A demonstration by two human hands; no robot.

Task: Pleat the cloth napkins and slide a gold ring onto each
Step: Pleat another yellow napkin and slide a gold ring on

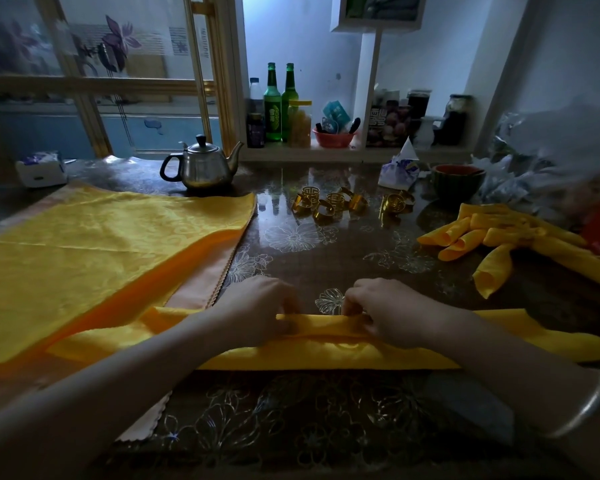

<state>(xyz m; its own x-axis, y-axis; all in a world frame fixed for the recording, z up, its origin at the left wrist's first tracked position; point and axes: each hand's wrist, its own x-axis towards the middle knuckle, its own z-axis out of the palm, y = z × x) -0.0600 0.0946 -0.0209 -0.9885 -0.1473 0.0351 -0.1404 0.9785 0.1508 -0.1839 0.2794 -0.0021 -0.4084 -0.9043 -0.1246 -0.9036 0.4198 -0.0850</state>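
Mid-batch by my read: a few pleated napkins (492, 237) lie done at the right of the worktop (326, 258), flat cloths (94, 244) stacked left, loose gold rings (329, 202) waiting at the back. Left hand (260, 306) and right hand (385, 308) each pinch the folded top edge of the current napkin (326, 348), long axis left-right along the near edge. No ring on it yet.

Folded napkin (326, 356) runs off right edge.
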